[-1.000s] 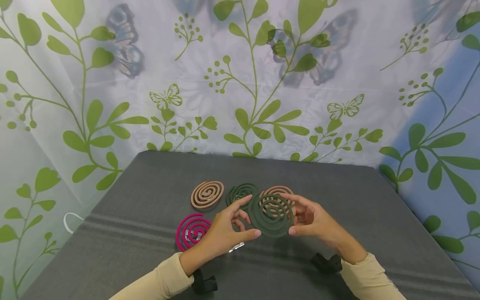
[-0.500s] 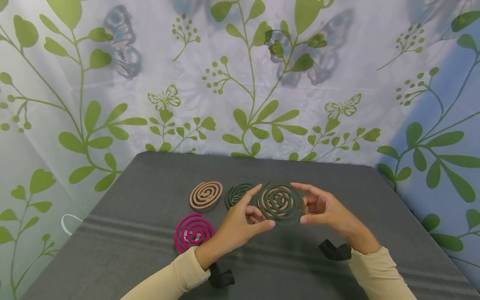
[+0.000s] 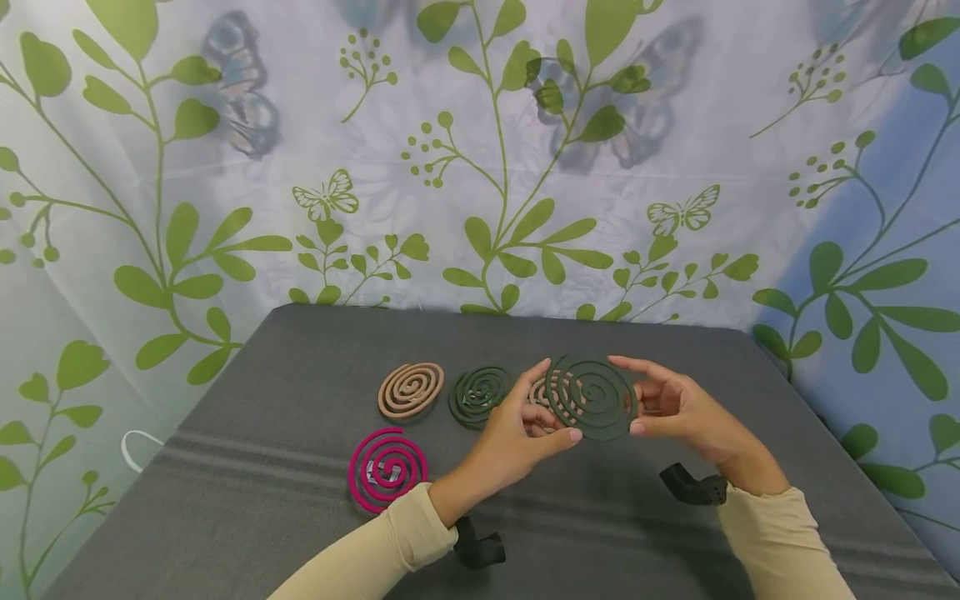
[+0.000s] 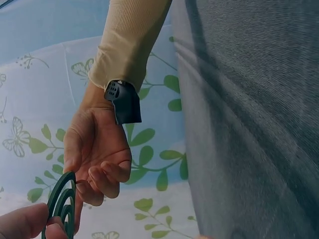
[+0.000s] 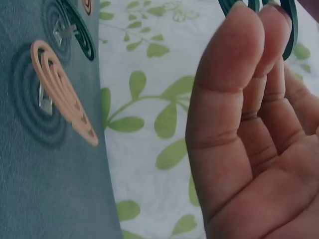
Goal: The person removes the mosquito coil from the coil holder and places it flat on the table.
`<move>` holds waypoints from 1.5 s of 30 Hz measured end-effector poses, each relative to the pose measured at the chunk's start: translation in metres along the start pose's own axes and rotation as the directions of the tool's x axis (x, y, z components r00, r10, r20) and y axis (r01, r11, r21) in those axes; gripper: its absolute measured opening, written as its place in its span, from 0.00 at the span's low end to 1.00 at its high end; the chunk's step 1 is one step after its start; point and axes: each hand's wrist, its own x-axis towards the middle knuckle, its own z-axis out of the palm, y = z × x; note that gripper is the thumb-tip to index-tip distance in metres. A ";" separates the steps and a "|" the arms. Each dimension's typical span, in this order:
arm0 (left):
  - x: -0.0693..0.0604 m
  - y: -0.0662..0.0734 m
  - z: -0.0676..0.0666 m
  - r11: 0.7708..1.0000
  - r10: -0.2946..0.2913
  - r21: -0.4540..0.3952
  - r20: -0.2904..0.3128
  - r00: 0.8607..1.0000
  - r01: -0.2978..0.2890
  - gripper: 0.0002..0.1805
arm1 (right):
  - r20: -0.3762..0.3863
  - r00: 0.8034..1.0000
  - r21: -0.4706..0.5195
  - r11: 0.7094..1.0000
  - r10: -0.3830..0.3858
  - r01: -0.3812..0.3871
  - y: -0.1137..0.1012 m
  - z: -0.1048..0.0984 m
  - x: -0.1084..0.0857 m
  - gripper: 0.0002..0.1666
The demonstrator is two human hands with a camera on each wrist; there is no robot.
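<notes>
Held coil (image 3: 596, 392) gripped from both sides

My two hands hold one flat, dark green spiral above the grey desk (image 3: 300, 417), right of the middle and well apart from the far-left corner. My left hand (image 3: 517, 425) pinches the left part of its rim, index finger at the far side and thumb at the near side. My right hand (image 3: 690, 417), nearer the desk's right edge, grips the opposite part of the rim in the same manner. The left wrist view shows the spiral edge-on between my fingers.

In the head view the held coil partly covers the right tan coil (image 3: 538, 393), whose rings show through the gaps. Along the far edge, to the left of this, lie the green coil (image 3: 486, 392) and then the left tan coil (image 3: 410, 390). The pink coil (image 3: 390, 467) lies farther from that edge, in front of the left tan one. In the right wrist view the right tan coil stands off the desk above a metal stand (image 5: 46, 102), its ringed shadow beneath.

I wear pale sleeves (image 3: 375, 542), with a black mount (image 3: 476, 546) at each wrist. A white loop (image 3: 129, 450) shows at the desk's left edge; a leaf-patterned backdrop (image 3: 420, 208) rises behind the far edge.
</notes>
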 end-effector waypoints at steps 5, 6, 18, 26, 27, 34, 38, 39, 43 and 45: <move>0.011 -0.004 0.012 0.999 -0.010 -0.050 -0.011 1.000 0.009 0.50 | 0.016 1.000 0.039 0.999 -0.011 0.010 0.008 -0.014 -0.005 0.47; 0.013 -0.006 0.014 0.998 -0.011 -0.059 -0.012 1.000 0.010 0.50 | 0.018 1.000 0.040 0.999 -0.015 0.014 0.009 -0.016 -0.006 0.47; 0.037 -0.021 0.040 0.996 -0.053 -0.074 -0.050 0.997 0.049 0.50 | -0.033 0.999 0.012 1.000 -0.011 0.011 0.028 -0.042 -0.022 0.46; 0.051 -0.030 0.056 0.995 -0.087 -0.046 -0.072 0.994 0.084 0.49 | -0.056 0.998 0.033 0.999 0.024 -0.022 0.041 -0.056 -0.033 0.46; 0.053 -0.031 0.058 0.995 -0.091 -0.044 -0.074 0.993 0.088 0.49 | -0.061 0.998 0.034 0.999 0.031 -0.029 0.043 -0.058 -0.034 0.46; 0.061 -0.042 0.074 0.992 -0.127 -0.023 -0.102 0.987 0.125 0.49 | -0.038 0.998 0.084 0.996 0.040 -0.037 0.057 -0.068 -0.044 0.46; 0.064 -0.046 0.080 0.988 -0.153 -0.018 -0.122 0.981 0.152 0.49 | -0.031 0.998 0.107 0.993 0.050 -0.046 0.062 -0.071 -0.048 0.46; 0.065 -0.047 0.081 0.987 -0.160 -0.017 -0.123 0.979 0.159 0.49 | -0.035 0.998 0.107 0.993 0.054 -0.050 0.064 -0.072 -0.049 0.46; 0.068 -0.051 0.087 0.982 -0.186 -0.040 -0.124 0.975 0.183 0.48 | -0.055 0.995 0.112 0.991 0.079 -0.073 0.069 -0.076 -0.053 0.46; 0.069 -0.053 0.090 0.981 -0.192 -0.058 -0.126 0.973 0.186 0.48 | -0.068 0.993 0.116 0.989 0.097 -0.089 0.071 -0.077 -0.056 0.45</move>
